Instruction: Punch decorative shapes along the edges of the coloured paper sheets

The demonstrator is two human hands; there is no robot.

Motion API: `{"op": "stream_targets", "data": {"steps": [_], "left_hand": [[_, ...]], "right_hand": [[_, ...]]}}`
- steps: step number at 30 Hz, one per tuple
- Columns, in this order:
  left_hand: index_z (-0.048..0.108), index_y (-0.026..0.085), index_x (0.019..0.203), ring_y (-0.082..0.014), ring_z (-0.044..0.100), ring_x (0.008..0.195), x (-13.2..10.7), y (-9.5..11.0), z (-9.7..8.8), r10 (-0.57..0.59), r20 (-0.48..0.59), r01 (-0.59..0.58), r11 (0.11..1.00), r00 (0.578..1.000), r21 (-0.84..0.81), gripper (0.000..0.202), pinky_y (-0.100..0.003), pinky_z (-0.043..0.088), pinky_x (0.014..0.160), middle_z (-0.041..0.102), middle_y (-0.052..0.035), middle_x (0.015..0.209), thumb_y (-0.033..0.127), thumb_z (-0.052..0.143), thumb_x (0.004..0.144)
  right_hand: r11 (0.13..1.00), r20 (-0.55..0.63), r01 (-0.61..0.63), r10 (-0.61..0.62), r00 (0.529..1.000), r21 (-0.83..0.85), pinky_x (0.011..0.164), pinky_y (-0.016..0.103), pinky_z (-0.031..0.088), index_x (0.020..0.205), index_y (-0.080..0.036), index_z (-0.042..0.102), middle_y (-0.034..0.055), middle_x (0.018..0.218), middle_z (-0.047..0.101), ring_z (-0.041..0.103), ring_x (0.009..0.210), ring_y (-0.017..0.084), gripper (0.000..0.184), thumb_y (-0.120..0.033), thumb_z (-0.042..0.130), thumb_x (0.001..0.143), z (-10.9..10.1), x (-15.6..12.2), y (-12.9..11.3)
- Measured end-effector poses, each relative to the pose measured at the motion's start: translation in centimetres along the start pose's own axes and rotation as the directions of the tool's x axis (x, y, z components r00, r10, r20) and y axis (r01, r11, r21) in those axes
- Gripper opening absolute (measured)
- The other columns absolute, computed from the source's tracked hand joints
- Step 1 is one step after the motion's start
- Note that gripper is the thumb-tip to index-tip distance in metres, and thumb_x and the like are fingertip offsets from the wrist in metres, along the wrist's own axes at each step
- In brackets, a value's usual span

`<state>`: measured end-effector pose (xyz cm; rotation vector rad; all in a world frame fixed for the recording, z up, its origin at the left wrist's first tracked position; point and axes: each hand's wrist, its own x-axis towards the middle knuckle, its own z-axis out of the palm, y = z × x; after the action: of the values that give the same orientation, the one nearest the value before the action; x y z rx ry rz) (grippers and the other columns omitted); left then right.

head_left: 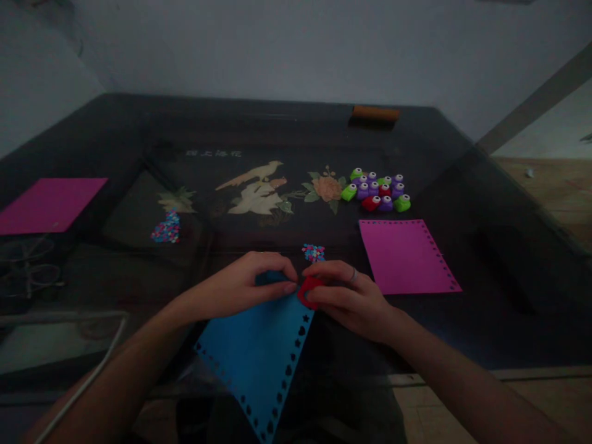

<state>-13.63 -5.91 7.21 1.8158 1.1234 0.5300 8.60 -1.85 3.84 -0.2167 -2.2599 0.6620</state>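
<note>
A blue sheet of paper (259, 345) hangs over the table's near edge, with small shapes punched along two of its sides. My left hand (252, 283) pinches the sheet near its upper corner. In my right hand (346, 296) is a red craft punch (309, 292), closed in my fingers at the sheet's right edge near that corner. Whether the paper is inside the punch's slot is hidden. Just beyond my hands lies a small pile of coloured paper cut-outs (314, 252).
A pink sheet with punched edges (407, 256) lies to the right, below a cluster of green, purple and red punches (377, 190). On the left are another pink sheet (53, 203), more confetti (167, 228) and a white cable (87, 377). An orange-brown roll (375, 113) rests at the back.
</note>
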Motion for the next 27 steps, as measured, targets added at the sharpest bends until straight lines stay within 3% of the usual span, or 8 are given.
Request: {"op": "stream_targets", "data": {"steps": [2,8,17,22,27], "left_hand": [[0.063,0.017,0.087,-0.0147,0.061,0.084,0.0,0.2,0.1,-0.025,-0.003,0.024,0.999,1.000,-0.048,0.017,-0.025,0.046,0.080,0.067,-0.0001,0.087,0.031,0.053,0.090],[0.063,0.017,0.085,-0.0142,0.060,0.081,0.0,0.7,0.5,-0.071,-0.015,0.069,0.991,0.997,-0.114,0.018,-0.024,0.046,0.077,0.066,0.0017,0.084,0.032,0.054,0.089],[0.063,0.018,0.084,-0.0131,0.062,0.078,-0.3,1.1,0.6,-0.059,-0.022,0.056,0.992,0.998,-0.113,0.013,-0.023,0.045,0.074,0.067,0.0035,0.082,0.028,0.055,0.088],[0.064,0.018,0.084,-0.0131,0.061,0.076,-0.1,1.0,0.7,-0.054,-0.015,0.052,0.991,0.998,-0.123,0.014,-0.023,0.046,0.072,0.066,0.0032,0.081,0.027,0.054,0.088],[0.064,0.018,0.085,-0.0128,0.061,0.077,-0.3,1.0,0.7,-0.056,0.008,0.057,0.990,0.998,-0.132,0.014,-0.022,0.046,0.072,0.066,0.0033,0.082,0.028,0.054,0.088]], "right_hand": [[0.999,-0.011,0.048,-0.048,0.999,-0.024,0.078,0.024,0.053,0.100,-0.019,0.059,0.0076,0.103,0.061,0.062,0.093,0.013,0.014,-0.013,0.049,0.091,0.1,-0.1,0.1],[0.999,-0.014,0.032,-0.032,0.999,-0.016,0.081,0.026,0.054,0.104,-0.018,0.054,0.0101,0.107,0.061,0.062,0.099,0.014,0.013,-0.015,0.052,0.091,0.0,-0.2,0.2],[0.996,-0.006,0.063,-0.064,0.998,-0.063,0.072,0.024,0.056,0.102,-0.020,0.054,0.0064,0.102,0.064,0.066,0.087,0.013,0.012,-0.016,0.050,0.092,0.0,-0.1,-0.1],[0.999,0.006,-0.016,0.016,1.000,0.033,0.063,0.020,0.054,0.106,-0.021,0.054,-0.0003,0.079,0.066,0.064,0.068,0.011,0.017,-0.016,0.053,0.090,-0.3,0.4,-0.4],[0.977,0.076,-0.150,0.140,0.987,0.150,0.050,0.017,0.048,0.109,-0.019,0.055,-0.0019,0.072,0.064,0.058,0.056,0.009,0.018,-0.024,0.053,0.092,-0.4,0.6,-0.6]]}}
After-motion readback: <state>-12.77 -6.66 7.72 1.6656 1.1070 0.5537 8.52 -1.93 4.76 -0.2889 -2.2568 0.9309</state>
